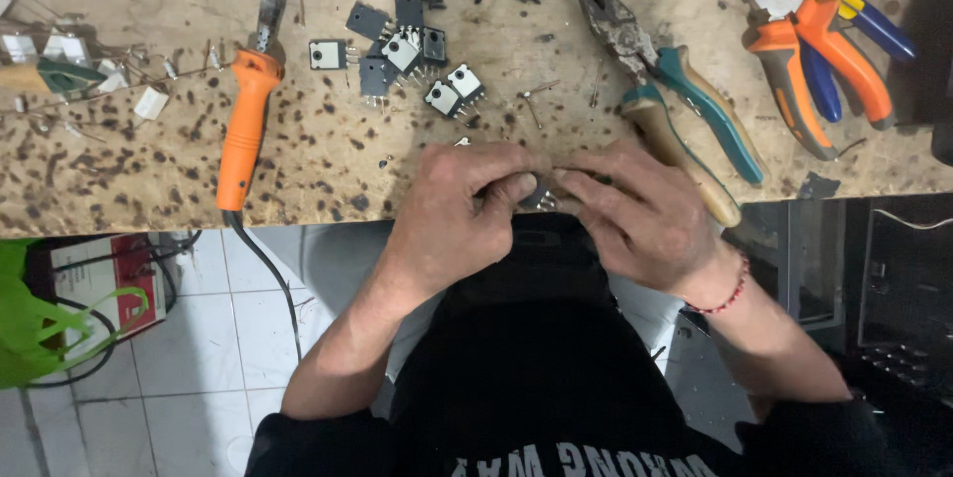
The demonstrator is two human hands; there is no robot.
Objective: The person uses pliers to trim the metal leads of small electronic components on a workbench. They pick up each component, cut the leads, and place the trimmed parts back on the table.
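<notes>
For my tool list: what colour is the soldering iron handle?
Orange; the soldering iron handle lies on the bench, seen clearly in the head view.

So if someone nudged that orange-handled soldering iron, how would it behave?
The soldering iron would probably slide rather than roll far, since its cord hangs off the bench edge and may tug it. It looks rigid and likely light. Its round handle could turn slightly.

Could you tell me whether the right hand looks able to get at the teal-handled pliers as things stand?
Probably yes: the teal-handled pliers lie right beside the right hand, nothing between them. But both it and the left hand pinch a small dark component, which it would have to release first.
</notes>
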